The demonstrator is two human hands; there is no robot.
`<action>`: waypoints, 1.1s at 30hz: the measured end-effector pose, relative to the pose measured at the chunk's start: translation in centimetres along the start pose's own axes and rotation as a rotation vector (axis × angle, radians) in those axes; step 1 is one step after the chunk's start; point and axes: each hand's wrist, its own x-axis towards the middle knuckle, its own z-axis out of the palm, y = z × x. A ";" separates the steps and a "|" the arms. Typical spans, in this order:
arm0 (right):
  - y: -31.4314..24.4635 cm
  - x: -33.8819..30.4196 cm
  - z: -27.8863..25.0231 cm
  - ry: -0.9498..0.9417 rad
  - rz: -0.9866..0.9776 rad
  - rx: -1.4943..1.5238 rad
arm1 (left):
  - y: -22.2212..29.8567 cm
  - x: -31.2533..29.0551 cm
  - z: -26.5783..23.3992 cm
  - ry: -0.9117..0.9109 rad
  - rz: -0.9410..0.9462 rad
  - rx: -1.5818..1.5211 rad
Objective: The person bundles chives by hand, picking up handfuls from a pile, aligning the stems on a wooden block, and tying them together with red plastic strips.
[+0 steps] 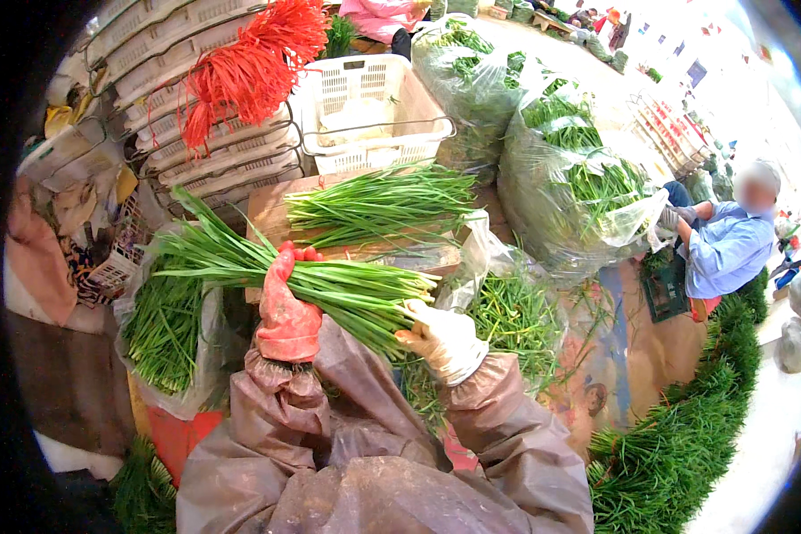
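A bunch of garlic chives (356,287), long green leaves with pale stem ends, lies across in front of me, leaf tips to the left. My left hand (289,316), in a red rubber glove, is closed round its middle. At the stem ends on the right, my right hand (445,344), in a cream glove, grips with thumb and fingers; part of its grip is hidden. Just beyond, another pile of garlic chives (378,205) rests on a wooden board (269,206).
Open plastic bags of greens flank me, one left (162,334), one right (516,325). Behind the board are a white crate (378,160), stacked crates and red ties (249,71). Large filled bags (561,169) stand far right, near a seated person (730,245). Bundled greens (676,454) line the right.
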 end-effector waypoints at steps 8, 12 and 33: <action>-1.0 0.0 0.4 -0.107 -0.031 0.105 | 0.6 -0.2 0.5 -0.038 0.022 0.021; -0.8 -0.5 -1.8 -0.260 -0.012 0.005 | 0.7 0.8 -0.9 -0.013 0.007 0.029; 0.9 -3.8 -0.8 -0.120 0.101 -0.005 | 2.6 0.8 0.0 -0.234 0.134 -0.030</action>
